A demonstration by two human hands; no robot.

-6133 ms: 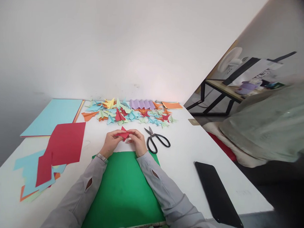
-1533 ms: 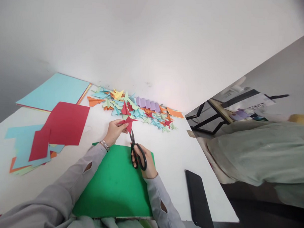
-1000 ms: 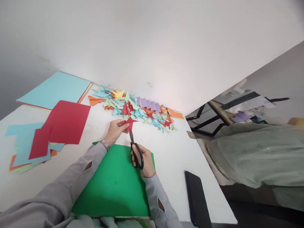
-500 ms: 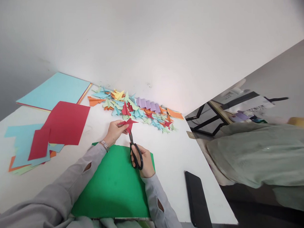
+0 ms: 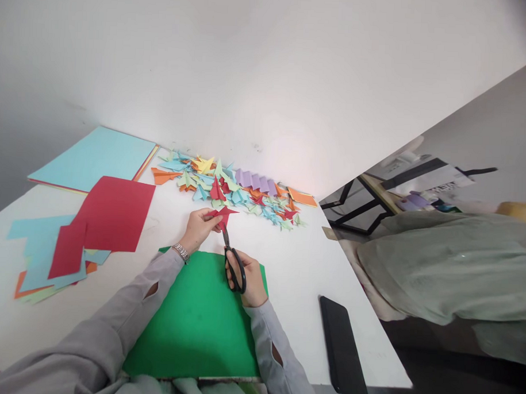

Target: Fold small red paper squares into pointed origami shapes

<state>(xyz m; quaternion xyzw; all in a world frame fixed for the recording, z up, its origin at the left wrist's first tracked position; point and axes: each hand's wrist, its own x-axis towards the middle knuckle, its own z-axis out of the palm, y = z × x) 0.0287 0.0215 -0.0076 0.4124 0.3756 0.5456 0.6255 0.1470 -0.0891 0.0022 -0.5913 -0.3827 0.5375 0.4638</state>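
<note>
Between the thumb and fingers of my left hand point(image 5: 199, 228) is a red paper star point(image 5: 226, 214), pinched by its left side. My right hand point(image 5: 249, 280) grips black-handled scissors point(image 5: 235, 271), fingers through the loops. The scissor blades point up and away from me, and their tips meet the star's lower edge. How far they reach into the paper I cannot tell. Below both hands a green sheet point(image 5: 198, 327) lies at the table's near edge.
Folded colourful paper pieces point(image 5: 220, 184) are heaped along the wall. Left lie a red sheet point(image 5: 119, 215), paper scraps point(image 5: 41, 252) and a blue-topped stack point(image 5: 92, 159). A black phone-like slab point(image 5: 344, 349) rests on the white table point(image 5: 298, 278) at right. A person's green-grey garment point(image 5: 450, 267) shows beyond.
The scissor loops have drawn slightly closer together. Both hands and the star stay in nearly the same place.
</note>
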